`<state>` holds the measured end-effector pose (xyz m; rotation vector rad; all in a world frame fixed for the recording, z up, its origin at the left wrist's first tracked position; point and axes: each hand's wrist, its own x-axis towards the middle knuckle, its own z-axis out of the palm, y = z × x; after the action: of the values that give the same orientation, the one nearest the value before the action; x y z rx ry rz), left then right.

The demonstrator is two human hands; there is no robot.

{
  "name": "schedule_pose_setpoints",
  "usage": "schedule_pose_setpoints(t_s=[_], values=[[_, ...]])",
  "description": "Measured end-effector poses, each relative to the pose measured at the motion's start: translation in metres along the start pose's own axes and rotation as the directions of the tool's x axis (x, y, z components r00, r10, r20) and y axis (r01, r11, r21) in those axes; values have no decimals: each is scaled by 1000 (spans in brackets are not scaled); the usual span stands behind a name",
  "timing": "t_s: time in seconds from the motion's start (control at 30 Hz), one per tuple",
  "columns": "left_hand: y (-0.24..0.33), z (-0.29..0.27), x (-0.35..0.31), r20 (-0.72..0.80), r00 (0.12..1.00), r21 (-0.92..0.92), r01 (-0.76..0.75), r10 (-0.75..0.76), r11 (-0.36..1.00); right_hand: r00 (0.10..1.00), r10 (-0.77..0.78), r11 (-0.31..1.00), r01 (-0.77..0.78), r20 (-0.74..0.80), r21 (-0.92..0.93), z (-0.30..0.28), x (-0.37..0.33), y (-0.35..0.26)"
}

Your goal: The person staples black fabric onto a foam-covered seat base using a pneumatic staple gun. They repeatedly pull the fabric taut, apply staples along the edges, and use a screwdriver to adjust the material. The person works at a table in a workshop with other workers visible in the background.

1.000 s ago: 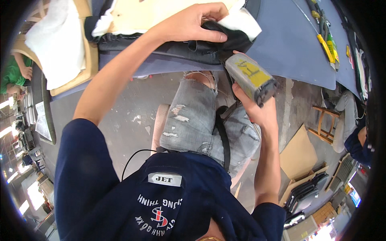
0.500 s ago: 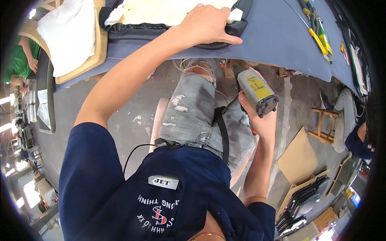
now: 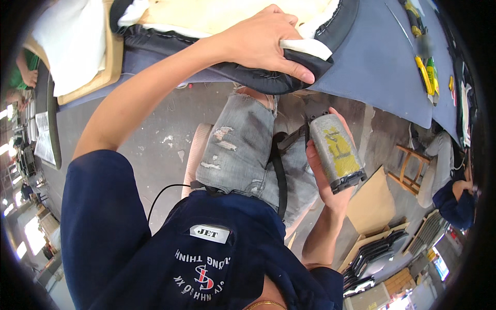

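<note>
Face down on the work table lies a seat-like panel, its pale wooden board [image 3: 191, 15] edged by white padding [image 3: 312, 48] and a black cover [image 3: 248, 76] folded over the rim. Staple-like marks run along the cover's inner edge. My left hand [image 3: 266, 44] grips the cover at the near right corner, thumb pressed on the black fold, padding showing beside it. Below the table's edge, my right hand [image 3: 320, 173] is wrapped round a staple gun [image 3: 338, 147] with a grey, yellow-marked body. Its nose, partly hidden, points toward the table.
The blue-grey table top [image 3: 372, 72] carries yellow-handled tools [image 3: 424, 75] at right. White cloth [image 3: 72, 46] lies on a wooden frame [image 3: 111, 67] at left. A wooden stool [image 3: 408, 168] and a seated person [image 3: 454, 191] are at right, near stacked black panels [image 3: 380, 253]. Another person's hand [image 3: 30, 77] shows far left.
The panel has come nearer over the table's front edge, with my left hand on its corner. My right hand has lowered the staple gun slightly toward me and tilted it.
</note>
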<state>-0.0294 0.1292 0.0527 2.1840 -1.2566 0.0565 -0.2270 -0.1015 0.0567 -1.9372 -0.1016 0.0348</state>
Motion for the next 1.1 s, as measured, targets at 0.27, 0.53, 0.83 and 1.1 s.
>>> schedule_pose_setpoints(t_s=[0.27, 0.53, 0.83, 1.1], values=[[-3, -2, -2, 123, 987, -78, 118, -108, 990, 995, 77, 995, -72, 69, -72, 16, 17, -15], [-5, -3, -1, 105, 992, -27, 78, -75, 997, 997, 71, 996, -69, 27, -60, 33, 35, -9], [1, 1, -10, -104, 994, 16, 20, -19, 1000, 978, -166, 978, 147, 126, 146, 21, 43, -12], [-3, -10, -51, 40, 998, -132, 47, -42, 990, 985, -128, 983, 111, 113, 143, 34, 0, -10]])
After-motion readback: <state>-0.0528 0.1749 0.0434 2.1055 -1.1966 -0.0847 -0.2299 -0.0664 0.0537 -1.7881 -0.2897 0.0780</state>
